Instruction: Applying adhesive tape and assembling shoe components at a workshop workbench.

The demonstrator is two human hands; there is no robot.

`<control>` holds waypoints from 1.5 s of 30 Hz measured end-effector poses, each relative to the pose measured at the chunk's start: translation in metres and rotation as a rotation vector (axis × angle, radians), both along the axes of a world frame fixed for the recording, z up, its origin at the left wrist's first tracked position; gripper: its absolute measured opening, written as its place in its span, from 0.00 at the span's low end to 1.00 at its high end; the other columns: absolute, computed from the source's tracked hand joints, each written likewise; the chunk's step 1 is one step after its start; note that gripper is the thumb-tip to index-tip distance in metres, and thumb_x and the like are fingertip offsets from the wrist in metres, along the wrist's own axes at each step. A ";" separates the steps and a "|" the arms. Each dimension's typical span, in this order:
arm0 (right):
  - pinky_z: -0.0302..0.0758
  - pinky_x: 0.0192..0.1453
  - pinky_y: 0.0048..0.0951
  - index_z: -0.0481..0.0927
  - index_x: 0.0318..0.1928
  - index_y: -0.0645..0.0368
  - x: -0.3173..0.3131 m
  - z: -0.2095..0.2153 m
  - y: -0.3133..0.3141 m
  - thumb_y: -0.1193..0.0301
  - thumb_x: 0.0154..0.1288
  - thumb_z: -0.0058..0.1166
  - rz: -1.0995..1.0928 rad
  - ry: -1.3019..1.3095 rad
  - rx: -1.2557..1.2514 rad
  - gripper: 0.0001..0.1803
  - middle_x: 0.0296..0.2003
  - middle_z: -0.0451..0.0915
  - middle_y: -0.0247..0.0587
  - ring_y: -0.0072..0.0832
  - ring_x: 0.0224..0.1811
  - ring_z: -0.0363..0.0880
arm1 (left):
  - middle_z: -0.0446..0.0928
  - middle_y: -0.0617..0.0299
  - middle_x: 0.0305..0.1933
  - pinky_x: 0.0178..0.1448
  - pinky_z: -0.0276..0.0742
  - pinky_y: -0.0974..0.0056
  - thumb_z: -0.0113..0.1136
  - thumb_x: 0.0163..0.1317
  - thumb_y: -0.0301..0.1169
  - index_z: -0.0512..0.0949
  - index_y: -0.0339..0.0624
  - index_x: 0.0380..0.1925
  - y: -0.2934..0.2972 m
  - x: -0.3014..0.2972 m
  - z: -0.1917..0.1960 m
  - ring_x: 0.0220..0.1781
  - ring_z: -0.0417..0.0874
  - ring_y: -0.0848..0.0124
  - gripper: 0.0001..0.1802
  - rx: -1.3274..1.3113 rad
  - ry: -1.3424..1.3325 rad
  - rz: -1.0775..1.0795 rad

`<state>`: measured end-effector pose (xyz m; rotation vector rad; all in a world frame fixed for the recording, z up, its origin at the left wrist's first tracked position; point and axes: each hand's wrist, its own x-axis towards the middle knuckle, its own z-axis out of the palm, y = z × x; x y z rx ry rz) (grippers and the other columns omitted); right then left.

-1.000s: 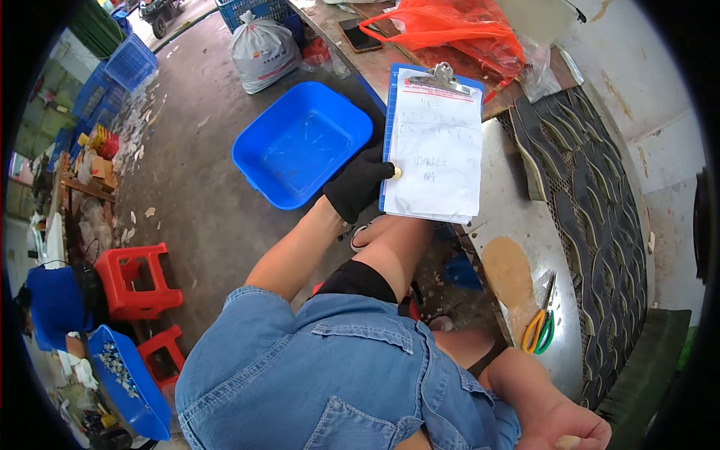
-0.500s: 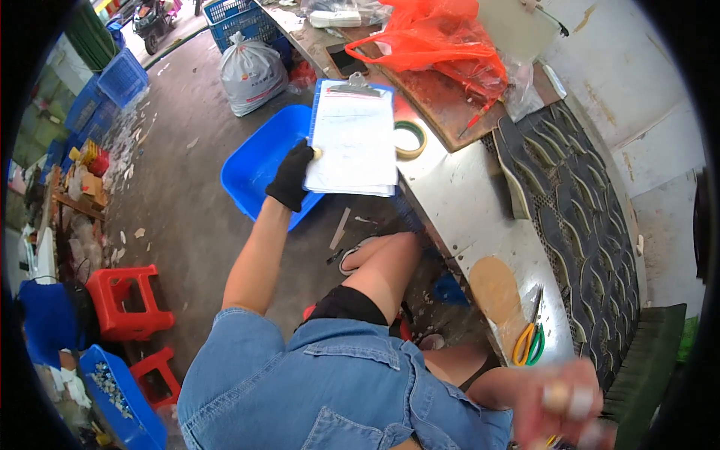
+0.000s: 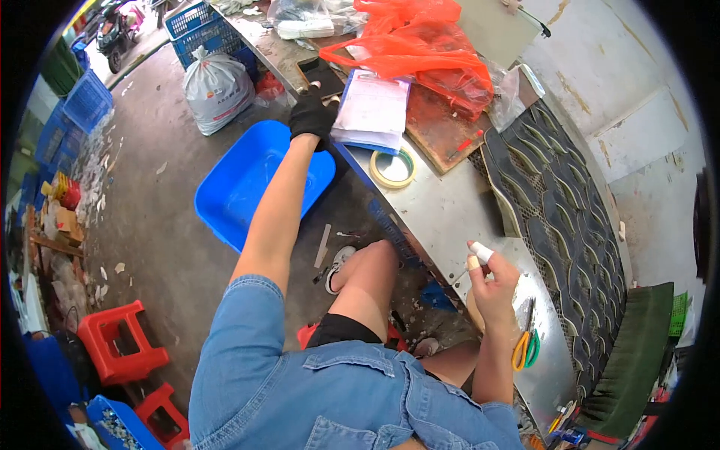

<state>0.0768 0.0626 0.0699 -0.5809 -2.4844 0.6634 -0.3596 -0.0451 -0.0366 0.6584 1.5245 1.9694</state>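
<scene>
My left hand (image 3: pixel 310 120), in a black glove with bare fingertips, reaches out over the table edge. Its fingers extend toward a dark phone (image 3: pixel 321 77), and I see nothing held in them. Just right of it lies a clipboard (image 3: pixel 371 111) with white papers, partly under a red plastic bag (image 3: pixel 420 45). Bare except for white and beige covers on two fingertips, my right hand (image 3: pixel 495 285) is raised above the metal tabletop (image 3: pixel 450 210), fingers apart and empty. Close beside its wrist are scissors (image 3: pixel 526 345) with one orange and one green handle. A tape roll (image 3: pixel 393 181) sits near the clipboard.
A blue basin (image 3: pixel 232 187) stands on the floor under my left forearm. Behind it are a tied white sack (image 3: pixel 217 90) and blue crates (image 3: pixel 202 37). Dark wavy strips (image 3: pixel 562 240) cover the table's right side. Red stools (image 3: pixel 120 341) stand at lower left.
My left hand has put the clipboard down on the table, let go and moved toward the phone. My right hand has risen from the lower right to above the tabletop.
</scene>
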 end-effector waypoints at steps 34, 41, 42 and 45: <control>0.66 0.28 0.14 0.80 0.52 0.63 0.040 0.057 0.178 0.78 0.62 0.55 -0.278 0.155 -0.285 0.16 0.29 0.80 0.29 0.11 0.24 0.70 | 0.78 0.46 0.53 0.60 0.71 0.57 0.61 0.48 0.64 0.75 0.42 0.55 0.096 -0.092 0.156 0.56 0.78 0.53 0.42 -0.816 1.042 0.388; 0.65 0.28 0.14 0.79 0.54 0.62 -0.080 0.132 0.254 0.77 0.64 0.52 -0.099 0.022 -0.412 0.17 0.30 0.81 0.30 0.11 0.25 0.69 | 0.80 0.48 0.48 0.56 0.75 0.54 0.67 0.46 0.50 0.78 0.41 0.47 0.167 -0.087 0.170 0.51 0.80 0.52 0.31 -0.882 1.187 -0.053; 0.65 0.29 0.14 0.76 0.58 0.61 -0.125 0.156 0.252 0.75 0.66 0.51 -0.013 0.090 -0.395 0.19 0.33 0.80 0.31 0.10 0.27 0.69 | 0.81 0.49 0.43 0.53 0.76 0.56 0.66 0.49 0.44 0.79 0.41 0.43 0.160 -0.068 0.181 0.47 0.81 0.54 0.24 -0.664 1.118 -0.024; 0.74 0.53 0.29 0.68 0.63 0.64 -0.261 0.214 0.233 0.65 0.71 0.46 0.305 0.298 -0.395 0.24 0.49 0.78 0.42 0.27 0.50 0.77 | 0.82 0.51 0.38 0.46 0.78 0.58 0.67 0.49 0.35 0.81 0.45 0.38 0.190 -0.003 0.189 0.41 0.83 0.54 0.16 -0.282 1.079 -0.047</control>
